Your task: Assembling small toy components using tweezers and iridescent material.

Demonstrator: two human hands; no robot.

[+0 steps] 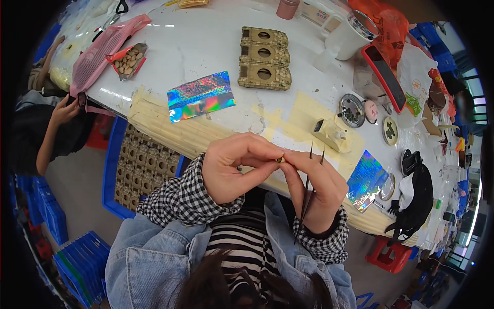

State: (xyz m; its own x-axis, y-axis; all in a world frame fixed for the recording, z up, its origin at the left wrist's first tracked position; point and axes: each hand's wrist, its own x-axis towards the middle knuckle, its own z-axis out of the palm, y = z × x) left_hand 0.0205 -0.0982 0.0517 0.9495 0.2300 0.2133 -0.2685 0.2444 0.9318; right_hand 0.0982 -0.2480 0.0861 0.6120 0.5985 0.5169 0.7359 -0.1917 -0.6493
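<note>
Close to the table's near edge, the fingertips of my left hand (230, 167) and my right hand (323, 183) meet around a tiny yellowish-green piece (279, 159). Both hands pinch it; most of it is hidden by the fingers, so its kind cannot be made out. My right hand also keeps dark tweezers (305, 200) between its fingers, tips pointing away from me. Beyond the hands, camouflage-patterned toy tank hulls (265, 76) stand in a column. A taped block (333, 136) sits just past my right hand. Shiny holographic sheets (201, 97) lie on either side.
A blue crate (109, 175) of similar hulls stands below the table at left. On the right are a round metal dish (352, 110), a red-cased phone (385, 77), a white mug (343, 38) and a black cloth item (419, 201). Another person's hand (66, 110) is at far left.
</note>
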